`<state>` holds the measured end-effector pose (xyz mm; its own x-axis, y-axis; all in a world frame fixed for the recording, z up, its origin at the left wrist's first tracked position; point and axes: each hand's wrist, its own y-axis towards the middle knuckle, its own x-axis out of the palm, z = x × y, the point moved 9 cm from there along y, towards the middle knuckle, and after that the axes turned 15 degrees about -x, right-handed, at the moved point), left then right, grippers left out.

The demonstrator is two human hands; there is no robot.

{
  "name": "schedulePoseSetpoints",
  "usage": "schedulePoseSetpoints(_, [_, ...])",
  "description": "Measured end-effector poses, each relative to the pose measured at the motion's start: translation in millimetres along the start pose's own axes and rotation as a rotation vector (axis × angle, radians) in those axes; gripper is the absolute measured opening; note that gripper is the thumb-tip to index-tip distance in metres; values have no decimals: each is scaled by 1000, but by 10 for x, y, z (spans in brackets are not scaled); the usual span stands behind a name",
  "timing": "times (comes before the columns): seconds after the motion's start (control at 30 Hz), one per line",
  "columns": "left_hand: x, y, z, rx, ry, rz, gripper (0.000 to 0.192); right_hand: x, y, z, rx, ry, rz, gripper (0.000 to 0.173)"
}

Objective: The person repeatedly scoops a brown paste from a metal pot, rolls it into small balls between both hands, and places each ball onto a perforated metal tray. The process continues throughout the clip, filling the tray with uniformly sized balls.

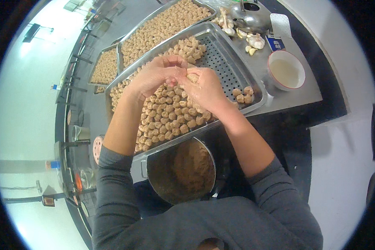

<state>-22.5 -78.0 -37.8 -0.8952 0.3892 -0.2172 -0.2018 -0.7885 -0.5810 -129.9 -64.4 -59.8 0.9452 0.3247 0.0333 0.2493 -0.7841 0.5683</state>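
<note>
Both my hands meet above a perforated metal tray (258, 99) partly filled with small round balls (162, 115), which look like dough or paste. In my right hand (204, 86) is a pale, soft lump (192, 77), held between curled fingers and thumb. My left hand (161, 73) touches the right at the fingertips, fingers bent; whether it pinches a piece cannot be told. Just beyond the hands lies a looser heap of pale pieces (189, 50). A few balls (243, 95) sit apart in the tray's right corner.
Below the tray stands a deep metal pot (195, 168) holding a brown mass. More filled trays (162, 26) (104, 67) lie beyond. At the right are a bowl of cloudy liquid (286, 73), garlic (256, 41), a metal kettle (251, 17) and an opened small box (275, 43).
</note>
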Motion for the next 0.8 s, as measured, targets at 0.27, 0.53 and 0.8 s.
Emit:
schedulePoseSetpoints(0.27, [188, 28, -96, 75, 140, -8, 22, 33, -82, 134, 55, -239, -145, 21])
schedulePoseSetpoints(0.53, [-248, 292, 112, 490, -198, 420, 4, -475, -28, 378, 376, 260, 200, 29])
schedulePoseSetpoints(0.8, [-448, 228, 186, 451, 193, 883, 40, -668, -79, 379, 300, 473, 667, 18])
